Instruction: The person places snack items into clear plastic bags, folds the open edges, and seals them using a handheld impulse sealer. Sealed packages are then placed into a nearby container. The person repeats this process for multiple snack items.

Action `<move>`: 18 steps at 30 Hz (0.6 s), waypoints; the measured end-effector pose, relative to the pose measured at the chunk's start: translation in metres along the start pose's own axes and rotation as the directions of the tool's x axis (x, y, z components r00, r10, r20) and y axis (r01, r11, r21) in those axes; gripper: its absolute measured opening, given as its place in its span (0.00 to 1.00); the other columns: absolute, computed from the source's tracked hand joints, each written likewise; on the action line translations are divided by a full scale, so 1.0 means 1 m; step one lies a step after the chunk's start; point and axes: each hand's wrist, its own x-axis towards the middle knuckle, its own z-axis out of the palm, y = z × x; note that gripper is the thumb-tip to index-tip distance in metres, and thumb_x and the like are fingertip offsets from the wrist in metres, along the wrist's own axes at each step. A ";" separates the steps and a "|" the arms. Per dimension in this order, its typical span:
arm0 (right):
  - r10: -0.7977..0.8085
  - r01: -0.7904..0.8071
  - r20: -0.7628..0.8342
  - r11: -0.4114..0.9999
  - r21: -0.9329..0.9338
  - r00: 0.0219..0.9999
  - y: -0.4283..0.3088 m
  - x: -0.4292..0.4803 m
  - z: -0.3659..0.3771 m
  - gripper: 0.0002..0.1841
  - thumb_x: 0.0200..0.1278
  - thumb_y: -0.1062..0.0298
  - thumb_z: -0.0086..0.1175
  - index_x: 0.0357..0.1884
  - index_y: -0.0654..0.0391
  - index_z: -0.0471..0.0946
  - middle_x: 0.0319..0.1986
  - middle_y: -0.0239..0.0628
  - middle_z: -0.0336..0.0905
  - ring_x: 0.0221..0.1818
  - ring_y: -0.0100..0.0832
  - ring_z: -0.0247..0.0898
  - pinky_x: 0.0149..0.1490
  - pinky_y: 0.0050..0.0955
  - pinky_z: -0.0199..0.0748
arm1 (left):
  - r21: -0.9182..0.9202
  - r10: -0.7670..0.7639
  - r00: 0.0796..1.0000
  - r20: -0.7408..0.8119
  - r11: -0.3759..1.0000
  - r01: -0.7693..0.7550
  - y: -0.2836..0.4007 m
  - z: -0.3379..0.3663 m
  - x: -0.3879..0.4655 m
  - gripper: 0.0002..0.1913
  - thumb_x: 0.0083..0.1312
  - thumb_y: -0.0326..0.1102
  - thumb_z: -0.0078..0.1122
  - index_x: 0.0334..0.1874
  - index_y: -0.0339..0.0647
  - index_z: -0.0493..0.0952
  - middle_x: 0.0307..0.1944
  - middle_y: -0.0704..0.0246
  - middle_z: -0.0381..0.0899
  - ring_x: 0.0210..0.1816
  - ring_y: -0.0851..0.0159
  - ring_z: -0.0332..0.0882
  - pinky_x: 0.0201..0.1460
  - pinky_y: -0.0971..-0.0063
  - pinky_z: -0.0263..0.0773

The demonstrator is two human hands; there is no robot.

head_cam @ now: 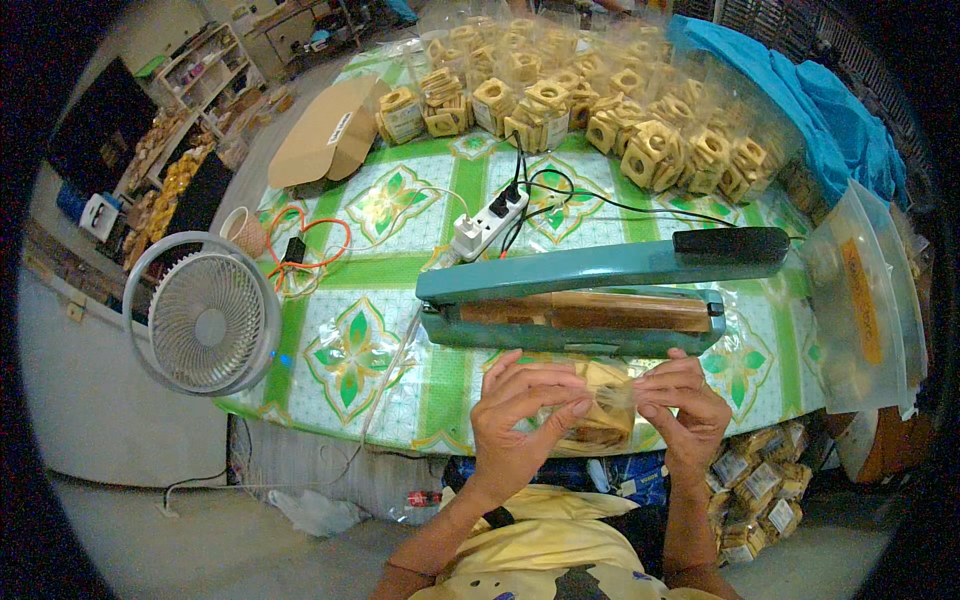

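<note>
Between my hands, at the table's near edge, stands a clear plastic bag (604,420) filled with yellow, square snack pieces with round holes. My left hand (525,412) pinches the bag's upper film from the left, thumb against fingers. My right hand (679,409) pinches the film on the right side. Just beyond my fingertips lies a teal hand impulse sealer (570,341). Its lever arm (555,268), with a black handle (731,251), is raised above the brown sealing strip (585,311). The bag is apart from the strip.
Many open bags of the snack (547,97) stand along the table's far side. A cardboard piece (322,135), a power strip (489,225) with cords and a grey fan (210,326) are left of centre. Plastic sleeves (862,300) hang at the right edge; filled bags (761,487) lie below.
</note>
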 end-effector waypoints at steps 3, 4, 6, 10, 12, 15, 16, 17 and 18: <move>-0.023 0.023 -0.001 1.000 0.000 1.000 -0.003 -0.002 -0.008 0.05 0.47 0.72 0.68 0.29 0.55 0.86 0.38 0.37 0.86 0.48 0.36 0.77 0.63 0.44 0.62 | -0.070 0.026 1.000 0.012 0.997 -0.026 0.001 -0.001 -0.001 0.06 0.57 0.35 0.70 0.36 0.48 0.86 0.42 0.73 0.85 0.52 0.64 0.80 0.67 0.55 0.58; 0.009 -0.009 0.003 1.000 0.012 1.000 -0.003 -0.002 -0.009 0.05 0.48 0.72 0.68 0.29 0.56 0.86 0.37 0.38 0.85 0.48 0.36 0.76 0.63 0.44 0.61 | -0.085 0.027 0.999 0.018 0.996 -0.025 0.002 0.000 -0.001 0.05 0.57 0.35 0.70 0.36 0.48 0.86 0.42 0.73 0.85 0.52 0.64 0.80 0.67 0.55 0.58; 0.044 -0.044 0.005 0.999 0.022 0.999 -0.004 -0.001 -0.009 0.05 0.50 0.71 0.66 0.29 0.59 0.85 0.35 0.38 0.85 0.48 0.37 0.74 0.65 0.43 0.58 | -0.049 0.032 0.999 0.028 0.998 -0.030 0.004 0.002 0.001 0.05 0.58 0.34 0.69 0.36 0.48 0.86 0.43 0.73 0.85 0.52 0.64 0.80 0.67 0.55 0.58; 0.064 -0.066 0.027 0.995 0.069 0.998 -0.002 0.002 -0.002 0.04 0.49 0.72 0.67 0.29 0.56 0.86 0.36 0.35 0.86 0.47 0.36 0.77 0.62 0.45 0.63 | -0.001 0.050 0.993 0.104 0.999 -0.050 0.005 0.009 0.004 0.06 0.59 0.31 0.67 0.38 0.47 0.86 0.45 0.71 0.85 0.54 0.64 0.80 0.67 0.55 0.59; 0.037 -0.036 -0.009 0.995 0.093 0.999 -0.002 0.002 0.000 0.04 0.47 0.72 0.68 0.28 0.56 0.86 0.35 0.34 0.86 0.45 0.36 0.78 0.61 0.45 0.64 | -0.106 0.022 0.990 0.140 0.994 -0.007 0.006 0.011 0.004 0.07 0.60 0.29 0.65 0.40 0.46 0.86 0.46 0.70 0.85 0.55 0.63 0.80 0.67 0.56 0.61; -0.030 0.032 -0.033 0.999 0.043 0.999 -0.002 0.000 -0.003 0.06 0.44 0.73 0.69 0.28 0.56 0.86 0.33 0.33 0.86 0.42 0.34 0.78 0.60 0.44 0.66 | -0.291 -0.020 0.988 0.153 0.955 0.064 0.008 0.013 0.002 0.08 0.60 0.28 0.64 0.41 0.45 0.86 0.47 0.66 0.85 0.56 0.61 0.80 0.67 0.56 0.63; -0.079 0.079 -0.040 0.997 0.012 0.996 -0.003 -0.001 -0.005 0.06 0.43 0.73 0.69 0.27 0.56 0.86 0.33 0.33 0.86 0.42 0.34 0.78 0.59 0.44 0.66 | -0.322 -0.001 0.988 0.154 0.945 0.051 0.009 0.012 0.002 0.08 0.59 0.28 0.65 0.41 0.45 0.87 0.46 0.65 0.85 0.55 0.60 0.80 0.67 0.55 0.63; -0.072 0.073 -0.031 0.997 0.016 0.997 -0.003 -0.002 -0.007 0.07 0.42 0.73 0.69 0.28 0.55 0.86 0.33 0.33 0.86 0.41 0.34 0.78 0.59 0.43 0.66 | -0.350 0.015 0.989 0.149 0.936 0.039 0.010 0.012 0.002 0.09 0.59 0.28 0.66 0.41 0.45 0.87 0.45 0.63 0.85 0.55 0.58 0.81 0.67 0.54 0.64; -0.078 0.079 -0.023 0.997 0.014 0.997 -0.003 -0.002 -0.009 0.08 0.41 0.73 0.69 0.28 0.55 0.87 0.33 0.33 0.86 0.41 0.33 0.78 0.58 0.42 0.67 | -0.329 0.008 0.988 0.153 0.943 0.043 0.012 0.011 0.003 0.09 0.58 0.29 0.67 0.41 0.45 0.87 0.46 0.63 0.85 0.55 0.58 0.80 0.68 0.54 0.63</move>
